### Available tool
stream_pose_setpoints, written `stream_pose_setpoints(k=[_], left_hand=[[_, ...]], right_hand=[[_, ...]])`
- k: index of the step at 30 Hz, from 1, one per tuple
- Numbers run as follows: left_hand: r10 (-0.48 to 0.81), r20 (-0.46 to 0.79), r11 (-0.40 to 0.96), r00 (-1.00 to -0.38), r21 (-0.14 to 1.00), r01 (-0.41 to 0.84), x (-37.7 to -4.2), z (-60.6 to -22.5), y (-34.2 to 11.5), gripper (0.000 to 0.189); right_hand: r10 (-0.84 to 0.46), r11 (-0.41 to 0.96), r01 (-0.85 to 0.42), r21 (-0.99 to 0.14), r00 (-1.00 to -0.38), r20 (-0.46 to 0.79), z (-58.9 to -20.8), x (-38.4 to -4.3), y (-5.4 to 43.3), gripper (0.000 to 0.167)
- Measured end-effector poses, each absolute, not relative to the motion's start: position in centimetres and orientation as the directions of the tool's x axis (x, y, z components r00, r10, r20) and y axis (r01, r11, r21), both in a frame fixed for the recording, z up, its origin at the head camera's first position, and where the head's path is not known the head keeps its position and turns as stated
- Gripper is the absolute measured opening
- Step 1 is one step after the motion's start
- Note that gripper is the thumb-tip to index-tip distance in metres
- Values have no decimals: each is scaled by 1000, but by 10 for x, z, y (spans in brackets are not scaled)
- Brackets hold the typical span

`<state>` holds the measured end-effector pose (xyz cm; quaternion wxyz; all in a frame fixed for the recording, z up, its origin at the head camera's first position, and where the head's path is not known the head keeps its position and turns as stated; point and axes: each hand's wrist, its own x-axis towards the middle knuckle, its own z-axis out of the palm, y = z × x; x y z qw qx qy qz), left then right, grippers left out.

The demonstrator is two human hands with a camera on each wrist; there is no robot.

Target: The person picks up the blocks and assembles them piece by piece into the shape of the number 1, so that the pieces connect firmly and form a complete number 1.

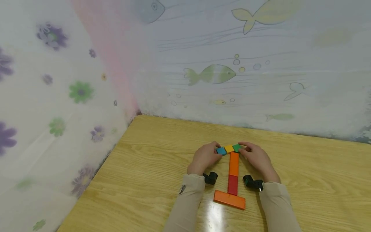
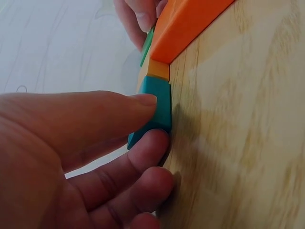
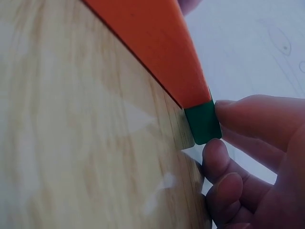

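A short row of a blue block (image 1: pixel 221 151), a yellow block (image 1: pixel 229 148) and a green block (image 1: pixel 237 148) crosses the far end of a long orange block (image 1: pixel 234 165). My left hand (image 1: pixel 204 158) pinches the blue block between thumb and fingers at the row's left end. At the other end, my right hand (image 1: pixel 258 158) has thumb and forefinger on the green block (image 3: pixel 204 122). Nearer me, a red block (image 1: pixel 233 185) continues the orange one, and a second orange block (image 1: pixel 229 199) lies crosswise below it.
The blocks lie on a wood-grain table (image 1: pixel 145 167). Behind it rises a wall (image 1: pixel 261 96) painted with fish, and at the left a flowered wall covering (image 1: pixel 58 106). Small black wrist cameras (image 1: pixel 211 178) sit beside the wrists.
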<state>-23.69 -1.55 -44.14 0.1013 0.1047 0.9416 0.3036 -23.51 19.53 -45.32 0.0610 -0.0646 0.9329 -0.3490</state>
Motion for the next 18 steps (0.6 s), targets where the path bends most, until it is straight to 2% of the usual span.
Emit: stream_pose_setpoints(k=[18], left_hand=[[266, -119, 792, -957, 593, 146, -238, -444, -13, 31]], right_hand=[[-160, 743, -83, -664, -985, -56, -454, -235, 195, 44]])
